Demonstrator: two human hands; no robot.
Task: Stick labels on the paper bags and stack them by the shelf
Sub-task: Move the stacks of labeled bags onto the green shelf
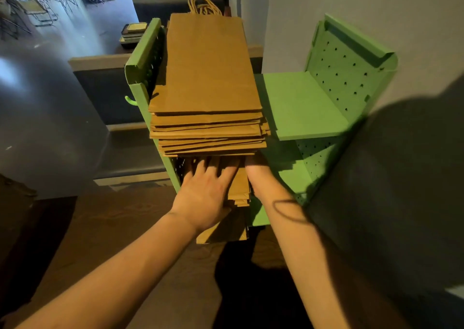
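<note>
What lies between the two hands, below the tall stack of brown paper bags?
Head view: a lower pile of flat brown paper bags, between left hand and right hand.

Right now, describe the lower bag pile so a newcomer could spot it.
Find the green pegboard shelf against the wall. Its top tier carries a tall stack of paper bags. The lower pile sits one tier below, shadowed, with the left hand flat on it.

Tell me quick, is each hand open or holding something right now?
Left hand: open, fingers spread flat on the lower paper bags.
Right hand: cannot tell, its fingers are hidden under the top stack.
</note>
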